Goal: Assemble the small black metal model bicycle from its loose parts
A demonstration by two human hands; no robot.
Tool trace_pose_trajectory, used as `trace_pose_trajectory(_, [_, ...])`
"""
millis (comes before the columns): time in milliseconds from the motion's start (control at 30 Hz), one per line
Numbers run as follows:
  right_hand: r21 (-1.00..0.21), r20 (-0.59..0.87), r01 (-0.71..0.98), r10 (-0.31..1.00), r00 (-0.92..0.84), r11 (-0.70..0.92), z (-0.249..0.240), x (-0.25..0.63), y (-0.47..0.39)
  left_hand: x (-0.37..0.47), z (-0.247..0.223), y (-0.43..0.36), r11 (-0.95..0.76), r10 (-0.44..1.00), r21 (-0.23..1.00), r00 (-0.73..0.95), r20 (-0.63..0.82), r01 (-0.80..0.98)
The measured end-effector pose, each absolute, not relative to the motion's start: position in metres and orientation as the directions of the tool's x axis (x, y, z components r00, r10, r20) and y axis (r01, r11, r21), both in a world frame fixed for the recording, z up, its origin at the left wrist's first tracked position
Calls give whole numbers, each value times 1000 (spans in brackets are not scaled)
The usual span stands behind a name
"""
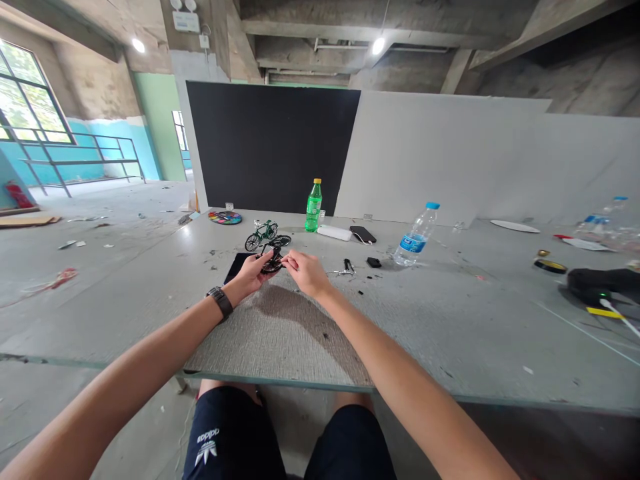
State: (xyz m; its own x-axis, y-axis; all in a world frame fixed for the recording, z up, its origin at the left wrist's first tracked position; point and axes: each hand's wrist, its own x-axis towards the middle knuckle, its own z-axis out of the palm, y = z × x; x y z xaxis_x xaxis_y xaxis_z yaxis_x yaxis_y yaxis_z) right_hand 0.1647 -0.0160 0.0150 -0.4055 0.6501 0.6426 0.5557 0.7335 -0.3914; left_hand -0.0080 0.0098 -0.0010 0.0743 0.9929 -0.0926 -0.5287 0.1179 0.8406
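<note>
My left hand, with a dark watch on its wrist, is closed around a small black model bicycle held just above the table. Its wheels show, but fingers hide much of it. My right hand is pinched at the model's right side; whatever lies between its fingertips is too small to make out. A green model bicycle stands upright just behind my hands. Partly under my left hand lies a flat dark object. To the right of my right hand are small metal and black parts.
Further back stand a green bottle and a white power bank cabled to a phone. A clear water bottle is to the right, near a black block. A colourful palette lies at back left. Upright boards border the table.
</note>
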Motion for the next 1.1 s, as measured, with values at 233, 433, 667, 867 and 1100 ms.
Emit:
trace_pose_trajectory(233, [-410, 638, 565, 668, -384, 716, 13, 163, -14, -8, -1, 10, 134, 991, 847, 76, -110, -514])
trace_pose_trajectory(433, [-413, 639, 557, 665, -387, 721, 14, 160, -17, -8, 1, 8, 137, 991, 842, 71, -117, -522])
trace_pose_trajectory(667, [-396, 645, 590, 670, -368, 704, 15, 161, -19, -8, -2, 10, 139, 990, 846, 66, -122, -515])
trace_pose_trajectory(867, [-391, 646, 594, 669, -366, 703, 16, 164, -15, -8, -3, 12, 118, 993, 851, 61, -101, -512])
trace_pose_trajectory(1100, [-355, 600, 630, 685, -413, 691, 21, 169, -14, -8, 2, 5, 144, 989, 864, 88, -116, -483])
